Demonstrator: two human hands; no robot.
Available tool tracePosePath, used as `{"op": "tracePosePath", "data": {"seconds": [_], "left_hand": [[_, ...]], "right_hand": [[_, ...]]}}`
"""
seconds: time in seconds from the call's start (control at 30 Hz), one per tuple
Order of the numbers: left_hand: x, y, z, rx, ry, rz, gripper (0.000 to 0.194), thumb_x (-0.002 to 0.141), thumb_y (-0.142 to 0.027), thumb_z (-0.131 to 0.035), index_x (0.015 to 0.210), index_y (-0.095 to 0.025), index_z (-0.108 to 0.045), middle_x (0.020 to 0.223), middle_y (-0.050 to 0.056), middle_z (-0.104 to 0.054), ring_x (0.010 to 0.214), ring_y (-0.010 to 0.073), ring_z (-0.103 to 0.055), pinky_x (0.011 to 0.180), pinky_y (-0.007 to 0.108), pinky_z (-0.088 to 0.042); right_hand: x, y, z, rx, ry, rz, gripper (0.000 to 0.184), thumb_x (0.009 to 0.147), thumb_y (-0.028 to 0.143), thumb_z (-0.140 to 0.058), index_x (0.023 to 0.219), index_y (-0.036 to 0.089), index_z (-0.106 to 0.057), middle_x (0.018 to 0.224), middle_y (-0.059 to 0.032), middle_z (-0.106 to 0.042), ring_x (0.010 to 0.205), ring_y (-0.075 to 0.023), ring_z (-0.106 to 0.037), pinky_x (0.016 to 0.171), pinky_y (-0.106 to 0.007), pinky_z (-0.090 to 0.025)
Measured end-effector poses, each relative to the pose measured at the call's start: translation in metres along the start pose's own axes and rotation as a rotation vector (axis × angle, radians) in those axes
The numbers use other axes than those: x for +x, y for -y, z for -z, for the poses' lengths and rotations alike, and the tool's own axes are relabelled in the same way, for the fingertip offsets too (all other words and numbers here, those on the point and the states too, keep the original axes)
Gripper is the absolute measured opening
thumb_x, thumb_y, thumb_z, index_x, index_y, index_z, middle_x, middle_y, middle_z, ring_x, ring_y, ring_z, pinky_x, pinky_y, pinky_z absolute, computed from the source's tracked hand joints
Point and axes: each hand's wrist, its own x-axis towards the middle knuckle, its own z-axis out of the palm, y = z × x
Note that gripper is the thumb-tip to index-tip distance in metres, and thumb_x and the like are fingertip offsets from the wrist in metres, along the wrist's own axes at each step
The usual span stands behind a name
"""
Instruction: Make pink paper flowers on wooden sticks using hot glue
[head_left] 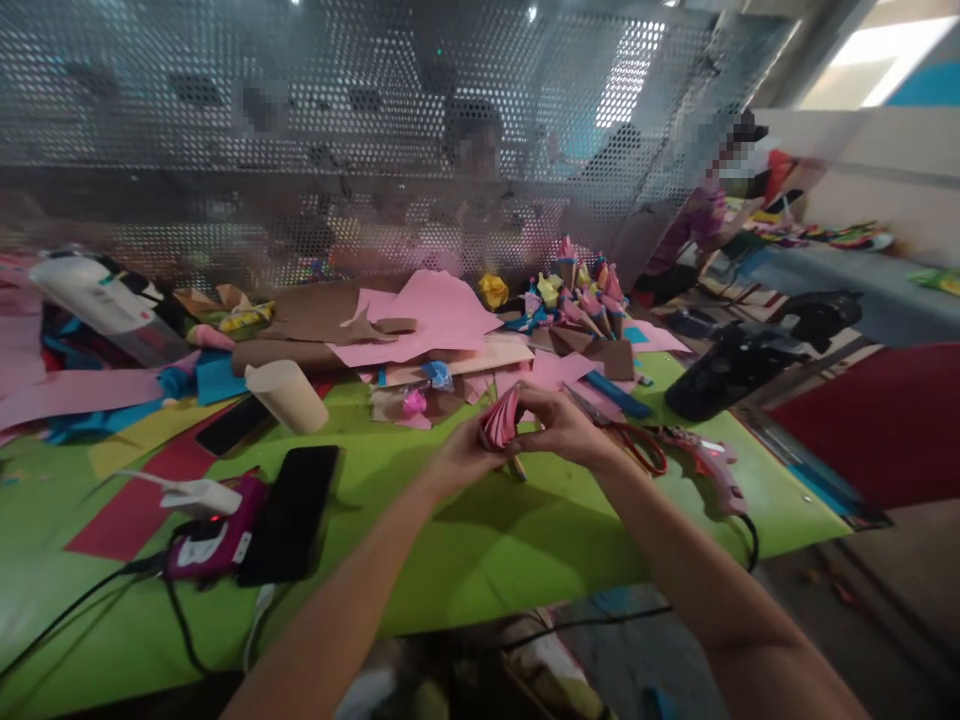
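Note:
Between my hands, above the green table [420, 560], is a pink pleated paper piece [501, 420] with a fan-like, striped look. My left hand [466, 452] is closed around its left side and underside. My right hand [559, 425] curves over from the right, thumb and fingers pinching its edge. A thin tan stick-like end [518, 468] shows below the hands; whether it belongs to the paper piece I cannot tell. Just behind lie pink paper scraps [555, 370] and a small bright pink wrapped bit [414, 402].
A pink glue gun [712, 465] and a black bottle [731, 370] are at right. Left are a black phone [292, 515], a purple power adapter [217, 540] with cords and a cream roll [289, 395]. Paper flowers [581, 295] stand behind. A person [694, 225] is at far right.

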Motion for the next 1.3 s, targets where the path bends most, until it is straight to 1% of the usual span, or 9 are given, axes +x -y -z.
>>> {"op": "tracePosePath", "data": {"seconds": [0.13,0.2,0.3,0.43,0.53,0.7,0.97,1.13,1.3], "left_hand": [[0.000,0.005,0.006,0.220,-0.158,0.004,0.049,0.068,-0.049,-0.080,0.103,-0.015,-0.073,0.089,0.009,-0.076,0.079,0.0225,-0.066,0.067,0.030,-0.050],[-0.001,0.002,0.007,0.471,-0.252,0.040,0.044,0.071,-0.050,-0.077,0.100,-0.016,-0.074,0.080,0.006,-0.075,0.073,0.0225,-0.066,0.064,0.030,-0.046],[-0.003,-0.005,0.005,0.813,-0.329,0.095,0.038,0.074,-0.050,-0.075,0.096,-0.019,-0.074,0.073,0.005,-0.072,0.068,0.0230,-0.065,0.059,0.028,-0.039],[-0.003,-0.007,0.001,1.002,-0.393,0.108,0.035,0.077,-0.049,-0.073,0.098,-0.021,-0.069,0.074,0.005,-0.072,0.070,0.0234,-0.068,0.057,0.026,-0.036],[-0.002,0.000,0.000,1.082,-0.426,0.092,0.032,0.083,-0.045,-0.068,0.104,-0.021,-0.063,0.077,0.005,-0.072,0.071,0.0233,-0.069,0.057,0.025,-0.036],[-0.002,0.006,0.001,1.106,-0.390,-0.007,0.029,0.088,-0.039,-0.062,0.109,-0.021,-0.055,0.080,0.005,-0.071,0.072,0.0245,-0.070,0.058,0.027,-0.041],[-0.003,0.011,0.002,1.120,-0.282,-0.149,0.026,0.091,-0.034,-0.057,0.111,-0.019,-0.048,0.082,0.006,-0.071,0.075,0.0241,-0.072,0.060,0.028,-0.047],[-0.002,0.008,0.000,1.217,-0.255,-0.082,0.028,0.090,-0.028,-0.059,0.114,-0.019,-0.048,0.085,0.006,-0.073,0.078,0.0238,-0.073,0.061,0.028,-0.047],[-0.002,0.002,-0.003,1.228,-0.236,-0.040,0.028,0.090,-0.027,-0.059,0.116,-0.018,-0.051,0.089,0.007,-0.074,0.081,0.0245,-0.073,0.066,0.030,-0.049]], "right_hand": [[-0.007,-0.009,-0.004,0.022,-0.170,-0.015,0.057,0.071,0.046,-0.086,0.119,0.024,-0.066,0.101,-0.0051,-0.066,0.086,-0.0180,-0.061,0.075,-0.031,-0.052],[-0.011,-0.008,-0.006,-0.005,-0.284,-0.003,0.045,0.076,0.042,-0.083,0.113,0.024,-0.066,0.099,-0.0045,-0.066,0.081,-0.0166,-0.061,0.071,-0.030,-0.052],[-0.016,0.003,-0.010,-0.121,-0.412,0.057,0.018,0.082,0.035,-0.077,0.091,0.022,-0.069,0.086,-0.0027,-0.064,0.072,-0.0151,-0.058,0.063,-0.028,-0.050],[-0.018,0.019,-0.019,-0.285,-0.424,0.137,0.001,0.085,0.023,-0.072,0.085,0.022,-0.072,0.080,-0.0028,-0.066,0.071,-0.0155,-0.060,0.061,-0.028,-0.050],[-0.019,0.023,-0.024,-0.356,-0.410,0.133,0.006,0.087,0.022,-0.069,0.089,0.023,-0.075,0.083,-0.0037,-0.068,0.074,-0.0163,-0.062,0.062,-0.028,-0.052],[-0.018,0.017,-0.028,-0.407,-0.419,0.095,0.010,0.087,0.022,-0.070,0.095,0.024,-0.075,0.081,-0.0027,-0.067,0.068,-0.0146,-0.060,0.058,-0.026,-0.050],[-0.018,0.013,-0.028,-0.457,-0.435,0.096,0.006,0.083,0.023,-0.073,0.081,0.021,-0.067,0.074,-0.0004,-0.061,0.064,-0.0135,-0.054,0.056,-0.025,-0.046],[-0.018,0.015,-0.029,-0.465,-0.449,0.104,0.009,0.084,0.026,-0.073,0.083,0.021,-0.066,0.076,-0.0003,-0.061,0.066,-0.0137,-0.054,0.057,-0.025,-0.045],[-0.019,0.021,-0.031,-0.481,-0.477,0.137,0.015,0.087,0.025,-0.069,0.074,0.021,-0.062,0.070,-0.0002,-0.058,0.064,-0.0141,-0.054,0.055,-0.026,-0.045]]}}
